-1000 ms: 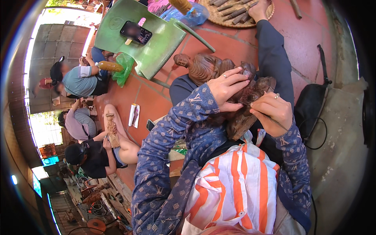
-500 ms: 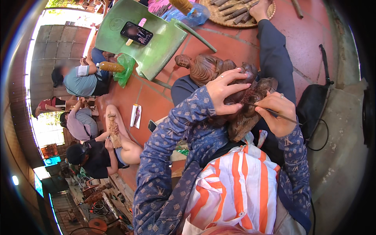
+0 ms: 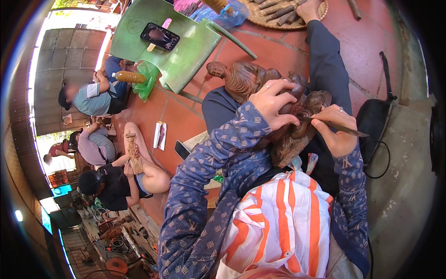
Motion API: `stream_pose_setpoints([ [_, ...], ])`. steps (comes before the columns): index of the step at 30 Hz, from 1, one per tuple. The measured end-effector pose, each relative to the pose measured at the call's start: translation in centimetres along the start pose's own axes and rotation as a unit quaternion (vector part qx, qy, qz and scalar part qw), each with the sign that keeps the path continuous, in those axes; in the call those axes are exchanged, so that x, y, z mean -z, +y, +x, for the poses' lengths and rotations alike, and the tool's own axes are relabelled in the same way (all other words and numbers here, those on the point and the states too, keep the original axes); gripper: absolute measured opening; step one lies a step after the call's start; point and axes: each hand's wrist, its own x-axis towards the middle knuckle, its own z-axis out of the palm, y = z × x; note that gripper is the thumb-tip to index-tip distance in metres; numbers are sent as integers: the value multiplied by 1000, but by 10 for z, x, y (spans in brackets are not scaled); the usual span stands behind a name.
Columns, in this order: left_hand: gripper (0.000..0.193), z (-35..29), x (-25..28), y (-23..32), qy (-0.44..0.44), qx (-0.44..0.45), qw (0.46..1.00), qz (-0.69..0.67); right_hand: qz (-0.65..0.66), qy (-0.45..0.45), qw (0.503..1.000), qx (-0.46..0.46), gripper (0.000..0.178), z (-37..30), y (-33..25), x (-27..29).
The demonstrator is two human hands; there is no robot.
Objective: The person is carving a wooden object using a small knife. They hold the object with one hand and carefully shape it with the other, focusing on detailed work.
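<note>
A dark brown carved wooden statue [image 3: 244,81] lies tilted across my lap, its small head to the left and a rough, deeply carved base on the right. My left hand [image 3: 275,103] grips its middle, fingers curled over the carving and thumb close to the tool tip. Pinched in my right hand [image 3: 338,131] is a slim carving chisel [image 3: 346,128]. Its tip meets the carved detail beside my left thumb, while the flat rear end sticks out to the right past my fingers. The exact contact point is partly hidden by my fingers.
A green plastic chair [image 3: 188,51] bearing a phone [image 3: 160,36] stands at upper left. Beyond my foot sits a woven tray [image 3: 260,19] of carving tools. A black bag [image 3: 374,121] lies at right. Another person [image 3: 114,186] holds a pale carving [image 3: 135,156] at left.
My left hand has shifted slightly right along the statue. The chisel has turned in my right hand, so its broad rear end now shows. That hand has moved a little right.
</note>
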Motion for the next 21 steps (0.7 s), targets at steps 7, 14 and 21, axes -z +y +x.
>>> stream_pose_setpoints([
  [7,46,4,10,-2,-29,18,998,-44,26,-1,999,-44,5,-4,-5,-2],
  [14,44,10,-6,14,-36,136,990,19,13,57,997,-59,5,-10,0,-1],
  [21,50,4,10,-5,-37,64,993,-88,58,55,994,-80,6,-11,1,-9],
])
